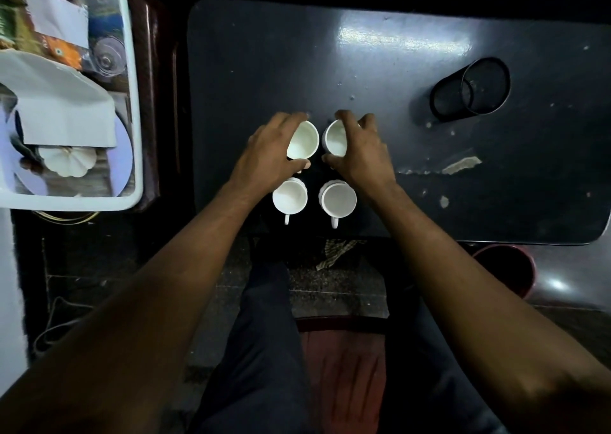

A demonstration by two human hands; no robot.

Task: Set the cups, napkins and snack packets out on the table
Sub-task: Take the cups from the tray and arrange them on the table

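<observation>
gripping one white cup each, both hands work side by side over the dark bench (413, 175). the left hand (269, 151) curls around the far left cup (302, 140), fingers over its far rim and thumb at its near side; the cup tilts with its mouth turned toward the other hand. the right hand (362, 151) wraps the far right cup (335, 137) the same way, tilted toward the left one, the two rims just apart. just nearer than the hands stand two more cups, near left cup (290, 196) and near right cup (338, 199), upright, handles pointing at the person. well off to the left hand's side a white tray (134, 103) holds napkins (66, 106) and snack packets (61, 50). beyond the right hand lies a black mesh holder (469, 86) on its side.
</observation>
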